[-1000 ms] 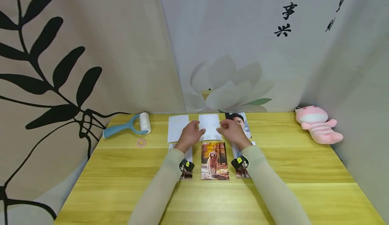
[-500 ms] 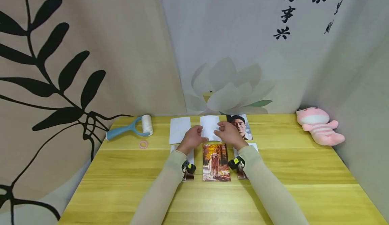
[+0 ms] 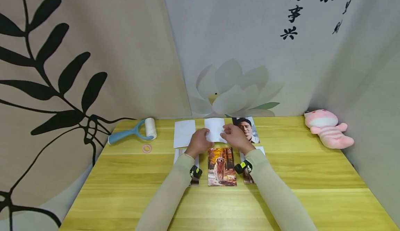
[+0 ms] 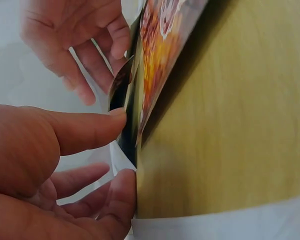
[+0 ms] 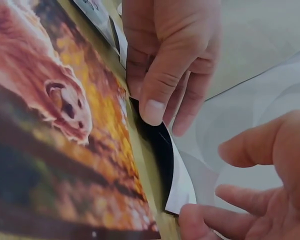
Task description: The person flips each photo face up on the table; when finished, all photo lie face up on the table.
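Observation:
A photo print (image 3: pixel 215 129) lies white back up between my hands, its near edge bowed up and its dark underside (image 5: pixel 157 145) showing in the right wrist view. My left hand (image 3: pixel 200 142) pinches it near the near left corner; the thumb rests on the dark side with fingers behind. My right hand (image 3: pixel 235 137) is at the print's right edge. In the right wrist view its fingers are spread, one fingertip at the print's corner, the thumb apart. Nearer me, a photo of a golden dog (image 3: pixel 222 168) lies face up.
A white-backed print (image 3: pixel 184 134) is at the left, a portrait photo (image 3: pixel 248 130) at the right. More prints lie partly under my forearms. A blue lint roller (image 3: pixel 131 132) and pink ring (image 3: pixel 147 148) are further left; a pink plush toy (image 3: pixel 328 128) sits at the far right.
The white-backed print's near edge has bowed up. Both hands have shifted slightly along it, the left nearer its corner, and more of the portrait photo shows past my right hand.

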`<control>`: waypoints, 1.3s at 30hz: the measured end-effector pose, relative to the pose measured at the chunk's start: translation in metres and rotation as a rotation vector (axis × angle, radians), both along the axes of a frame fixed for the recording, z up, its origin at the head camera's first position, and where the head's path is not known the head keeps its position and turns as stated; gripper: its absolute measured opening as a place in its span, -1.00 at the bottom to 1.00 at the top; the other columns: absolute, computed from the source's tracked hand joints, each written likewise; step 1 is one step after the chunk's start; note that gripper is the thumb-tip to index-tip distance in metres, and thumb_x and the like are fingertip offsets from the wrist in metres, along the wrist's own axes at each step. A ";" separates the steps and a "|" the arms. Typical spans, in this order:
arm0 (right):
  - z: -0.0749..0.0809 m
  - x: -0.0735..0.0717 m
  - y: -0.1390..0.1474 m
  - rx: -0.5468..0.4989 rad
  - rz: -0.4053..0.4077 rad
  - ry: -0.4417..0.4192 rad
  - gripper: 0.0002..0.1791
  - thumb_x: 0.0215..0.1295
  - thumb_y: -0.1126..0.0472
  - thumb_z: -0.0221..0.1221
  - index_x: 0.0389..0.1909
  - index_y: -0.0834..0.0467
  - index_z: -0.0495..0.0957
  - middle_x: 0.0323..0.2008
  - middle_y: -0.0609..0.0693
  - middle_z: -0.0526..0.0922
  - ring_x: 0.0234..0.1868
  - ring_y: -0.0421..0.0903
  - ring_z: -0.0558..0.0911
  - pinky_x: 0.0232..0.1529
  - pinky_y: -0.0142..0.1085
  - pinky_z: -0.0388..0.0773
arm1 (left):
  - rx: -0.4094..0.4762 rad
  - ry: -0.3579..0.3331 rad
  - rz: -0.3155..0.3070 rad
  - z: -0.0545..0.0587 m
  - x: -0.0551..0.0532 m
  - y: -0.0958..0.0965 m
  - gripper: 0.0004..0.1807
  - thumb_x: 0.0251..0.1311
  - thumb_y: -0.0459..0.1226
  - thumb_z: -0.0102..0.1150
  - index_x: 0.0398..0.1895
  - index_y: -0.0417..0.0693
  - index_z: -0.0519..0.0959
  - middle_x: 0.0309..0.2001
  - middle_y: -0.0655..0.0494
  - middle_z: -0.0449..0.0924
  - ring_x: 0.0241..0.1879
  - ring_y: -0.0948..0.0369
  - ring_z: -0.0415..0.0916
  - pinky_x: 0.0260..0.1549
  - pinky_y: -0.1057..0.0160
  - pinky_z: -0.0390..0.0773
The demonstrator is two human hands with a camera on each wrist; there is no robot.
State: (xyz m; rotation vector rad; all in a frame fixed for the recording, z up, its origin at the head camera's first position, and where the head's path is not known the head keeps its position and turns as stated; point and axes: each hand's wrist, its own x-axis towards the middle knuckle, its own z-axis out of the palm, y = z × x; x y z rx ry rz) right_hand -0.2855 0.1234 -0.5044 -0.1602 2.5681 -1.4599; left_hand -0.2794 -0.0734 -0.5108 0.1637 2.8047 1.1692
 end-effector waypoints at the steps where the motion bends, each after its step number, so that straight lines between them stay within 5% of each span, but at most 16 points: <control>1: 0.000 0.000 0.000 -0.001 -0.003 0.001 -0.42 0.55 0.09 0.21 0.46 0.25 0.41 0.38 0.30 0.53 0.41 0.27 0.52 0.36 0.18 0.51 | 0.006 -0.001 0.001 0.000 0.000 0.000 -0.34 0.18 -0.33 0.53 0.35 -0.26 0.54 0.25 -0.22 0.63 0.18 -0.11 0.61 0.21 -0.11 0.62; 12: 0.002 0.000 0.002 0.020 -0.086 0.039 -0.40 0.52 0.10 0.24 0.45 0.28 0.42 0.21 0.28 0.63 0.16 0.19 0.67 0.13 0.09 0.64 | 0.040 -0.009 -0.010 0.002 0.001 -0.003 -0.45 0.29 -0.28 0.46 0.32 -0.24 0.58 0.14 -0.20 0.66 0.06 -0.06 0.59 0.17 -0.12 0.61; 17: 0.000 -0.002 0.004 -0.031 -0.120 0.034 -0.45 0.48 0.15 0.28 0.39 0.28 0.47 0.05 0.23 0.66 -0.08 0.10 0.73 -0.09 -0.09 0.70 | 0.050 -0.038 -0.017 0.003 0.001 -0.002 -0.44 0.28 -0.26 0.46 0.32 -0.22 0.57 0.14 -0.18 0.65 0.06 -0.05 0.58 0.15 -0.10 0.61; 22: 0.004 0.000 0.003 -0.140 -0.133 0.029 -0.48 0.48 0.22 0.28 0.37 0.30 0.49 -0.02 0.23 0.65 -0.12 0.23 0.77 -0.12 -0.11 0.76 | 0.080 -0.057 -0.011 0.005 0.004 0.000 -0.45 0.35 -0.21 0.41 0.36 -0.16 0.55 0.27 -0.15 0.61 0.18 -0.05 0.59 0.19 -0.10 0.61; 29: 0.017 0.012 0.001 -0.209 -0.143 0.095 -0.56 0.46 0.25 0.29 0.29 0.28 0.57 -0.09 0.23 0.73 -0.14 0.30 0.77 -0.06 0.08 0.77 | 0.318 -0.054 0.007 0.019 0.009 0.004 -0.57 0.48 -0.16 0.26 0.32 -0.13 0.60 0.29 -0.15 0.60 0.22 -0.09 0.64 0.14 -0.07 0.68; 35: 0.031 0.026 -0.011 -0.141 -0.122 0.227 -0.72 0.41 0.22 0.33 0.07 0.23 0.71 -0.20 0.15 0.76 -0.30 0.10 0.78 -0.31 -0.15 0.77 | 0.659 -0.134 0.022 0.033 0.010 0.009 -0.55 0.56 -0.18 0.17 0.39 -0.17 0.51 0.25 -0.21 0.55 0.19 -0.10 0.66 0.06 0.06 0.76; 39: 0.037 0.033 -0.021 -0.038 -0.103 0.325 -0.80 0.40 0.16 0.36 -0.05 0.14 0.77 -0.27 0.04 0.77 -0.34 -0.06 0.74 -0.35 -0.26 0.68 | 0.763 -0.149 0.034 0.039 0.010 0.014 -0.48 0.57 -0.15 0.15 0.46 -0.19 0.42 0.24 -0.24 0.55 0.16 -0.06 0.67 -0.01 0.09 0.78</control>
